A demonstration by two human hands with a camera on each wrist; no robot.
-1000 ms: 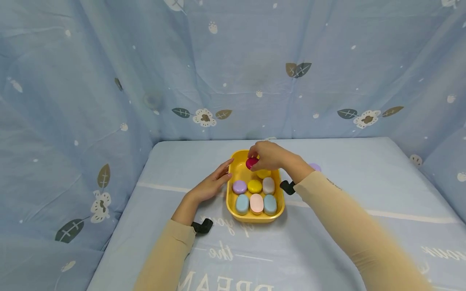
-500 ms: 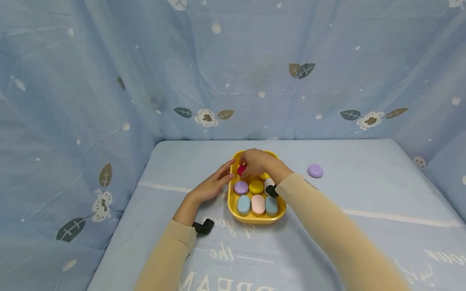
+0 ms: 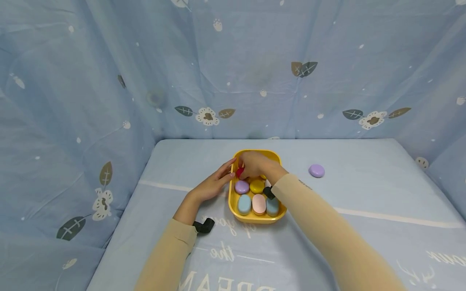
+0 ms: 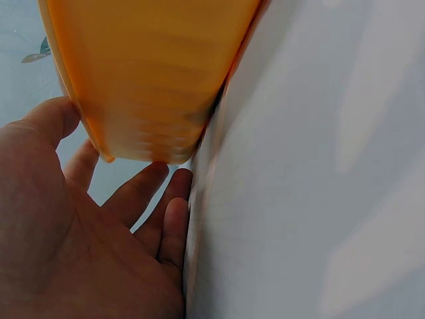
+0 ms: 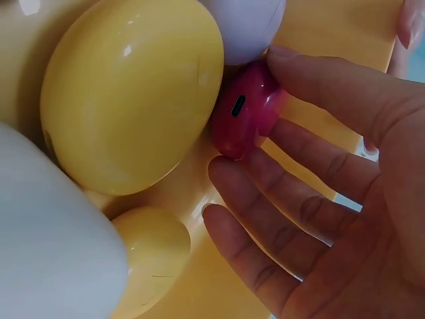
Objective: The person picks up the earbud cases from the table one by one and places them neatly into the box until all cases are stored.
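Observation:
My right hand [image 3: 256, 165] reaches into a yellow tray [image 3: 231, 204] and pinches a small, glossy red earbud case [image 5: 232, 133] between thumb and fingers. A dark port slot shows on that case in the right wrist view. Right beside it are a yellow case [image 5: 133, 100] and a lavender case [image 5: 249, 26]. My left hand [image 3: 212, 185] lies along the tray's left side, its fingers extended and touching the wall; the left wrist view has the thumb at the rim. Part of the red case is hidden by my right hand in the head view.
Inside the tray's near end sit a light blue case [image 3: 244, 204], a pink case [image 3: 259, 204] and a darker blue case [image 3: 272, 206]. A pale case is partly covered by my right wrist. One lavender case [image 3: 316, 170] lies on the bed-like surface to the right.
My right hand has moved left and down into the tray with the red earbud case. The lavender case on the right is uncovered as the arm shifted. The left hand stays at the tray.

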